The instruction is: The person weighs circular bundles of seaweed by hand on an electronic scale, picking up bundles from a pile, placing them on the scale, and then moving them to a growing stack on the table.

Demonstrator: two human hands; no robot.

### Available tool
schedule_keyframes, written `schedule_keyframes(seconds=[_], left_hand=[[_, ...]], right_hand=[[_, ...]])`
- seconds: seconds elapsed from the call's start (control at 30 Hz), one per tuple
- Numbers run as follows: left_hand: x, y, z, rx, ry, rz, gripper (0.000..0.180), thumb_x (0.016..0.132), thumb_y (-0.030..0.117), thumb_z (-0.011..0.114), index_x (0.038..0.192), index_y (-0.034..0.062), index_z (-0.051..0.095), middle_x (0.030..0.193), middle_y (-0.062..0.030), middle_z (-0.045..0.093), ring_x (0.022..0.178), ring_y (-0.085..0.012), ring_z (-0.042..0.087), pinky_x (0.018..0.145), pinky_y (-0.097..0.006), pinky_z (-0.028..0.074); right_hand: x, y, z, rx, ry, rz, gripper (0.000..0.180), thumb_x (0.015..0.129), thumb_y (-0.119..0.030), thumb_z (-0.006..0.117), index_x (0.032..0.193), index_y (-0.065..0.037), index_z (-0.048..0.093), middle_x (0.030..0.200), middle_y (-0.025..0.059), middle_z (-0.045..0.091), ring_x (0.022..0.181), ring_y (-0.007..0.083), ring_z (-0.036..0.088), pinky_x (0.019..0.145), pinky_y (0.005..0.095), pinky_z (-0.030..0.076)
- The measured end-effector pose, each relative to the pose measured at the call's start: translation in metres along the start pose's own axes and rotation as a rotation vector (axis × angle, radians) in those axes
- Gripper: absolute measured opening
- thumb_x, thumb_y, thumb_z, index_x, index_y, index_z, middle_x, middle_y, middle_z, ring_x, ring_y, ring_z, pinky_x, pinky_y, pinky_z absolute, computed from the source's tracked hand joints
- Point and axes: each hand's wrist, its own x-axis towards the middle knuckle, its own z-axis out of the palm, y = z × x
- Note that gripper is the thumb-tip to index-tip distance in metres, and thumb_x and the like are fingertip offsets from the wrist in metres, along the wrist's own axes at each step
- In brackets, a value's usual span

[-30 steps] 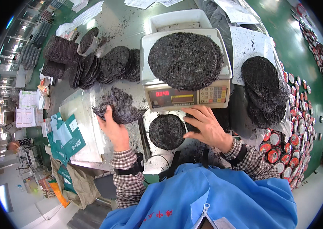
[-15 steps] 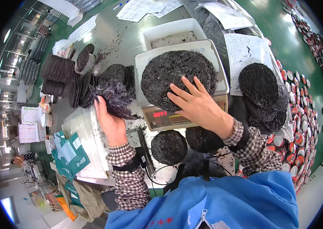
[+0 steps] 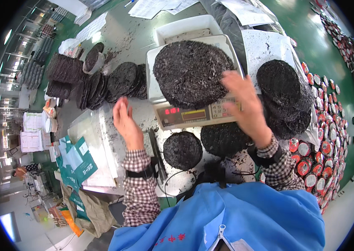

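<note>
A large round cake of dark dried seaweed (image 3: 193, 73) lies on the white pan of a digital scale (image 3: 185, 119), covering most of it and overhanging the front. My right hand (image 3: 246, 106), blurred and open, is at the cake's right edge; whether it touches is unclear. My left hand (image 3: 126, 123) is raised left of the scale, fingers slightly bent, with nothing in it. Just beyond it stand small round seaweed cakes (image 3: 122, 79), leaning together in a row. Two more dark cakes, one a small round disc (image 3: 182, 150), lie in front of the scale.
A pile of large seaweed cakes (image 3: 279, 85) sits right of the scale. Behind the scale is a white bin (image 3: 189, 31). Clear plastic sheets (image 3: 97, 142) and green packets (image 3: 78, 161) lie to the left. Many red-and-white round packs (image 3: 311, 167) fill the floor at right.
My left hand has let go of a loose seaweed piece and is empty. My right hand has shifted from the cake's top to its right edge. The scale's red readout differs.
</note>
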Motion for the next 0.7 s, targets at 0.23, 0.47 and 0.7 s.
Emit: schedule_keyframes(seconds=[0.23,0.47,0.7], left_hand=[[-0.087,-0.036,-0.163,0.224,0.093,-0.406,0.025,0.099,0.027,0.055,0.113,0.0079,0.062,0.114,-0.003,0.063,0.11,-0.0156,0.056,0.093,-0.033,0.042],[-0.027,0.034,-0.038,0.153,-0.18,-0.1,0.045,0.099,0.041,0.048,0.133,0.0124,0.053,0.138,-0.0084,0.049,0.128,-0.0271,0.044,0.107,-0.045,0.033],[0.006,-0.015,0.083,-0.045,-0.414,-0.017,0.07,0.09,0.02,0.065,0.144,-0.0023,0.028,0.139,-0.0242,0.041,0.129,-0.0295,0.042,0.108,-0.04,0.033]], right_hand=[[-0.07,0.064,-0.024,0.751,0.448,0.665,0.04,0.102,-0.021,0.05,0.136,0.0,0.046,0.133,0.0121,0.055,0.119,0.0192,0.054,0.1,0.0323,0.044],[-0.018,0.074,-0.05,0.861,0.5,0.727,0.072,0.099,-0.047,0.047,0.145,0.002,0.025,0.143,0.0241,0.04,0.128,0.0323,0.047,0.105,0.0437,0.042],[0.067,0.026,0.085,0.622,0.079,0.602,0.08,0.089,-0.035,0.066,0.147,0.004,0.027,0.144,0.0228,0.041,0.137,0.0278,0.036,0.113,0.038,0.027]])
